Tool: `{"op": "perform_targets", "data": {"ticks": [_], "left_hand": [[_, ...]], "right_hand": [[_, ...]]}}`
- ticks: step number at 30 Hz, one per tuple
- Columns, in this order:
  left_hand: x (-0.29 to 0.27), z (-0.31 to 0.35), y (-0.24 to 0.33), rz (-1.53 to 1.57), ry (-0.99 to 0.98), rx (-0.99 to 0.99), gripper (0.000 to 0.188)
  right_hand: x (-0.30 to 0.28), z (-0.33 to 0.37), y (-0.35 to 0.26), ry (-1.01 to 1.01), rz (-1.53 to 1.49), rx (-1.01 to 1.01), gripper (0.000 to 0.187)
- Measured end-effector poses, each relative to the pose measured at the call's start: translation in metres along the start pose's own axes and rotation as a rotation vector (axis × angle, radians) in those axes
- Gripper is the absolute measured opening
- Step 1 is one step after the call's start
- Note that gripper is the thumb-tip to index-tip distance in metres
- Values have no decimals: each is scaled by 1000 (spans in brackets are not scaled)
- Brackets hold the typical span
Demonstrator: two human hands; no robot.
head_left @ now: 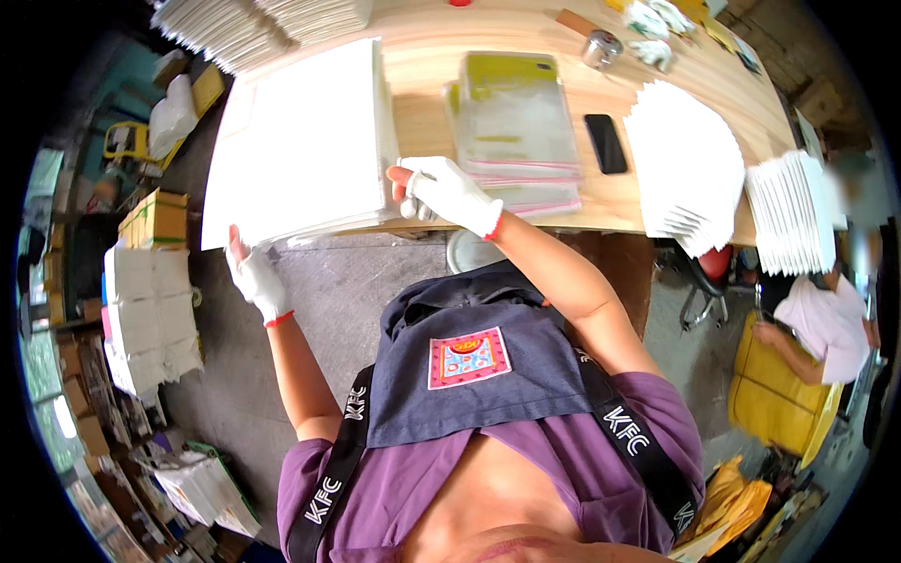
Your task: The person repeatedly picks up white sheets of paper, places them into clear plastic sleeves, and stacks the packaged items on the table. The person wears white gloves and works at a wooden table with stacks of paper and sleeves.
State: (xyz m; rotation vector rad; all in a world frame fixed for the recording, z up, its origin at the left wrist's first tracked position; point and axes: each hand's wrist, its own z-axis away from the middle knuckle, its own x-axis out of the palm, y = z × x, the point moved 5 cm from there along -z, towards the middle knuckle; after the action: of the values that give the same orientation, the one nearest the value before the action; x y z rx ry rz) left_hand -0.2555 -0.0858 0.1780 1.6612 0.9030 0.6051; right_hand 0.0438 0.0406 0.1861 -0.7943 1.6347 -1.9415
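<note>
A large stack of white sheets (pixel 305 141) lies on the left part of the wooden table, its front edge along the table's near edge. My left hand (pixel 258 281), in a white glove with bare fingertips showing, is at the stack's front left corner, fingers stretched upward and holding nothing. At the stack's right edge, my right hand (pixel 450 195), gloved too, has its fingers curled inward; anything between them is hidden. Just beyond it lies a pile of clear plastic sleeves (pixel 521 122) with olive-green and pink bands.
On the table (pixel 422 103) lie a black phone (pixel 605 144), fanned white sheets (pixel 683 159), a metal canister (pixel 602 49) and loose gloves (pixel 652 38). More paper stacks (pixel 263 23) stand at the back left. A person (pixel 831 324) sits at right; boxes (pixel 155 220) are at left.
</note>
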Motion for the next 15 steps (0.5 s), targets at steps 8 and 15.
{"op": "perform_targets", "data": {"ticks": [8,15], "left_hand": [[-5,128,-167,33,-260,-460,29],[184,196,-46,-246,-1121,600,22]], "right_hand": [[-157,190,5,994,1185,-146,20],[-258,290,27,1106,1775,230,22]]}}
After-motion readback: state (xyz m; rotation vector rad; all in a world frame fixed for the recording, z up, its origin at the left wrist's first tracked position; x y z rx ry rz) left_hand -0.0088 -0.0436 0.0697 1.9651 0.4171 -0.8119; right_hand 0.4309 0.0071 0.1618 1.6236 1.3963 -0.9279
